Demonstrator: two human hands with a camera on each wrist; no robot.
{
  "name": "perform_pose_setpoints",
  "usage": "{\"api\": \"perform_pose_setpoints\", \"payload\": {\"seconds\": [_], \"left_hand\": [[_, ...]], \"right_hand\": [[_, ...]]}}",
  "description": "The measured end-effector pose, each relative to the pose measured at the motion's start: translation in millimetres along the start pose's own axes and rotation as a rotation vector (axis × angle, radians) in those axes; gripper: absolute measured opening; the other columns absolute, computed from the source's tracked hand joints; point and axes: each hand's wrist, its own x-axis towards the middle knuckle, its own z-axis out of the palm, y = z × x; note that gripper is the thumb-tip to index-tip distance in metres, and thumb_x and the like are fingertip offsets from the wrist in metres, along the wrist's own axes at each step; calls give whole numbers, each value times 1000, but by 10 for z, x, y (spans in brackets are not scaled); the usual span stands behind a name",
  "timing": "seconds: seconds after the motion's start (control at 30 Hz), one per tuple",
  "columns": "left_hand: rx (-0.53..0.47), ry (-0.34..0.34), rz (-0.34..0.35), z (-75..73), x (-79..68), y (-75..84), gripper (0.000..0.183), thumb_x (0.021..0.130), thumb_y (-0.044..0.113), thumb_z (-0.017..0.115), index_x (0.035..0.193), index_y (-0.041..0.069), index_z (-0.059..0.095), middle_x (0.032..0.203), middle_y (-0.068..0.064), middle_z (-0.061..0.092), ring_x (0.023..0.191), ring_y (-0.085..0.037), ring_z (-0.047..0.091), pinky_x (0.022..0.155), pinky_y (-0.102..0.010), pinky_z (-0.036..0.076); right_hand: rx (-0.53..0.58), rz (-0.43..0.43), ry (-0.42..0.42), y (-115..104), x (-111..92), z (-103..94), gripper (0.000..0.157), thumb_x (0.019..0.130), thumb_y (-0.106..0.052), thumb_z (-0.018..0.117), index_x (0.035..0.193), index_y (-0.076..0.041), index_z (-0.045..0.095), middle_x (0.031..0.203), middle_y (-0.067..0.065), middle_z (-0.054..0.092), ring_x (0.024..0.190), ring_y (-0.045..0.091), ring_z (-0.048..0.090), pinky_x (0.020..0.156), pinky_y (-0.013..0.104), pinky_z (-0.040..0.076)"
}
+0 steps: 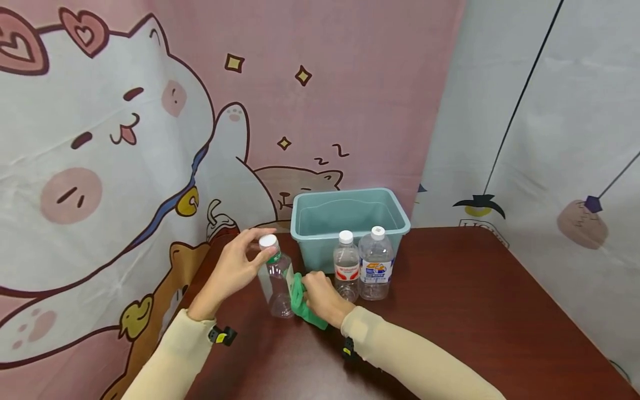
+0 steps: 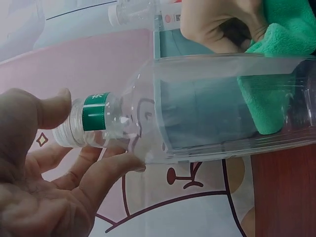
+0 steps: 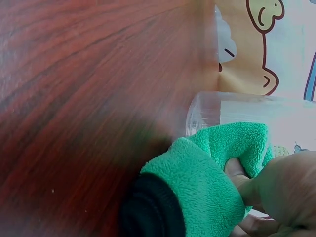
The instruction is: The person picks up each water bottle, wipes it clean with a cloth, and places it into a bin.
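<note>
My left hand [image 1: 239, 265] holds a clear plastic bottle [image 1: 280, 289] near its top, thumb and fingers about the white cap [image 1: 268, 241] and neck. A green band [image 2: 95, 112] runs round the neck below the cap. The bottle is upright on the table. In my right hand [image 1: 320, 294] a fluffy green cloth [image 1: 303, 304] is gripped, bunched between thumb and fingers. In the right wrist view the cloth [image 3: 207, 173] lies along the lower side of the bottle, hiding part of it.
Right of my right hand stand a smaller bottle [image 1: 346, 256] with a red and white label and a wider bottle [image 1: 377, 258] with a blue and white label. Behind them is a light blue bin [image 1: 312, 250]. The dark wooden table [image 1: 450, 300] meets a cartoon-printed curtain [image 1: 370, 100].
</note>
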Motion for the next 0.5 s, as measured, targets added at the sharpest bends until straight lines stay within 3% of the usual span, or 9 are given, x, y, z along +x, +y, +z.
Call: {"api": "perform_pose_setpoints", "payload": {"seconds": [0.1, 0.33, 0.5], "left_hand": [[-18, 11, -7, 11, 16, 9, 44, 111, 20, 83, 152, 12, 69, 130, -13, 76, 116, -32, 84, 86, -27, 64], [-60, -12, -70, 8, 3, -14, 36, 113, 23, 81, 142, 10, 67, 128, -14, 79, 114, -29, 83, 85, -28, 61], [-83, -30, -78, -4, 2, -23, 35, 113, 22, 80, 145, 12, 68, 129, -12, 80, 112, -26, 82, 83, -28, 60]], "right_hand": [[5, 9, 14, 1, 11, -15, 27, 88, 12, 83, 77, -11, 75, 81, 8, 79, 84, 27, 81, 63, 35, 62], [52, -31, 90, 209, 10, 181, 25, 82, 8, 80, 76, -16, 74, 78, 2, 77, 75, 15, 72, 54, 40, 53], [142, 11, 62, 32, -23, -53, 24, 89, 11, 81, 83, -12, 80, 81, 3, 80, 78, 12, 68, 60, 34, 54]]}}
